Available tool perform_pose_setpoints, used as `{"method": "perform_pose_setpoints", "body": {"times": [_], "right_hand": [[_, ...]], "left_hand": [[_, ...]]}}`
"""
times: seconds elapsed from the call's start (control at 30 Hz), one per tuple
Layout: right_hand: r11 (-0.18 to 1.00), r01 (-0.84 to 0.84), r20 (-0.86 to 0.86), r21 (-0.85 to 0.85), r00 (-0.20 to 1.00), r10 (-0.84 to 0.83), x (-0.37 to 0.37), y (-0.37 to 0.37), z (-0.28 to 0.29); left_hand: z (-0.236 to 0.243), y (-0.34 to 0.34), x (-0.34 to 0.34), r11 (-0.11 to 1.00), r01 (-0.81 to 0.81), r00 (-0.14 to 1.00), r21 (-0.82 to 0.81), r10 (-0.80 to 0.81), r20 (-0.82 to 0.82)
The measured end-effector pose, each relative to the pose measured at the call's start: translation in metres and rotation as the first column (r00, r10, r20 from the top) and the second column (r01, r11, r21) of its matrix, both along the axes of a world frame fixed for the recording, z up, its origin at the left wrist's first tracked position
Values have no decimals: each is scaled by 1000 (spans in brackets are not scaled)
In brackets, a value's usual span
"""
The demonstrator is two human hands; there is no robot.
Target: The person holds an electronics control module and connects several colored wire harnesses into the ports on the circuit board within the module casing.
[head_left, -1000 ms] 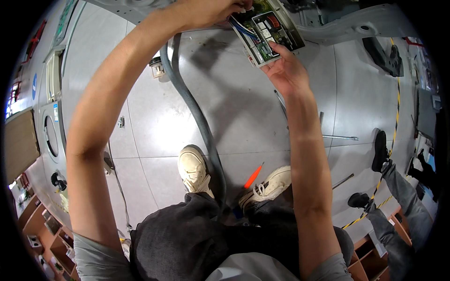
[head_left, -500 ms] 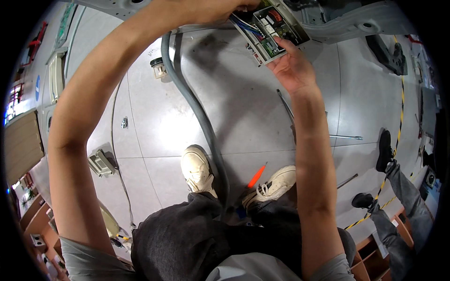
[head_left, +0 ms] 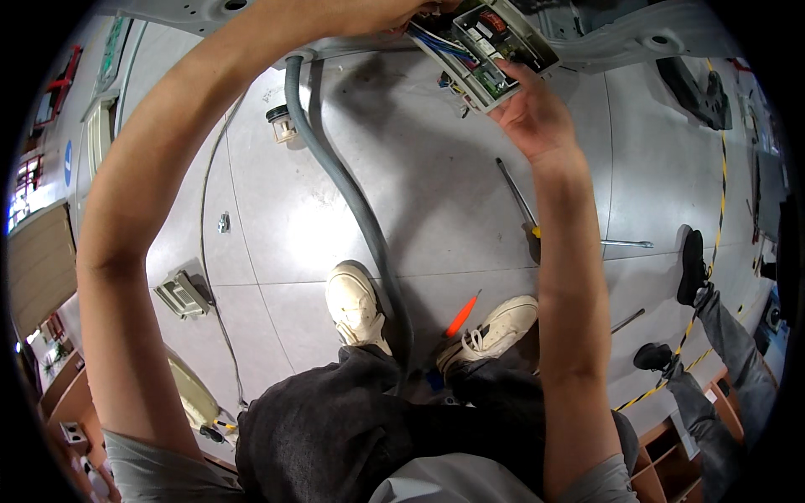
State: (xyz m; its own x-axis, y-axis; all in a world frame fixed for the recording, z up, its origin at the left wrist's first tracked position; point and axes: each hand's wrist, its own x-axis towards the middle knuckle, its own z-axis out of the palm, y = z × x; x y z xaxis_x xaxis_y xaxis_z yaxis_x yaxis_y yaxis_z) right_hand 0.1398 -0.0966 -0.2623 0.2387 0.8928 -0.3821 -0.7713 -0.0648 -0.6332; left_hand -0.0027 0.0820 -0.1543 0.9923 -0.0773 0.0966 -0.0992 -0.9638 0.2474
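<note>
At the top of the head view, my right hand (head_left: 538, 121) grips the lower edge of a circuit board in a pale plastic housing (head_left: 549, 60). Its thumb lies over the board side and the fingers go underneath. A bundle of blue and white wires (head_left: 443, 46) runs along the housing's left part. My left hand (head_left: 394, 15) is at the upper left corner of the housing, beside these wires. Its fingers are bent and partly in shadow at the picture's edge, so what they pinch is hidden. The housing is tilted below a grey metal panel (head_left: 616, 42).
A grey corrugated hose (head_left: 345, 184) runs down between my shoes. On the floor lie a screwdriver (head_left: 516, 189), a metal tool (head_left: 629, 243), an orange pen-shaped tool (head_left: 463, 317), a black-capped filter (head_left: 282, 124) and a plastic cover (head_left: 180, 295). Another person's legs (head_left: 728, 331) are at right.
The housing and my right hand have shifted slightly right. My right forearm has moved right too, uncovering the screwdriver's yellow handle. The left hand stays by the wires.
</note>
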Motion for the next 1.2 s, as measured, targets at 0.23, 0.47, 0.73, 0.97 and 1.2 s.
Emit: {"method": "perform_pose_setpoints", "body": {"times": [0.23, 0.47, 0.73, 0.97, 1.2], "right_hand": [[998, -59, 50, -16, 997, 60, 19, 2, 4], [991, -125, 26, -48, 992, 126, 37, 11, 1], [976, -184, 44, -117, 981, 190, 50, 14, 5], [961, -253, 45, -108, 965, 259, 61, 23, 9], [939, -283, 134, -198, 941, 311, 72, 27, 8]], "left_hand": [[5, 0, 4, 1000, -5, 998, 12, 6, -58], [7, 1, 10, 998, -13, 997, -57, 9, -73], [24, -4, 16, 995, -72, 981, -71, 57, -185], [14, 10, 25, 992, -59, 980, -113, 36, -195], [15, 7, 22, 998, 55, 989, 16, -53, -137]]}}
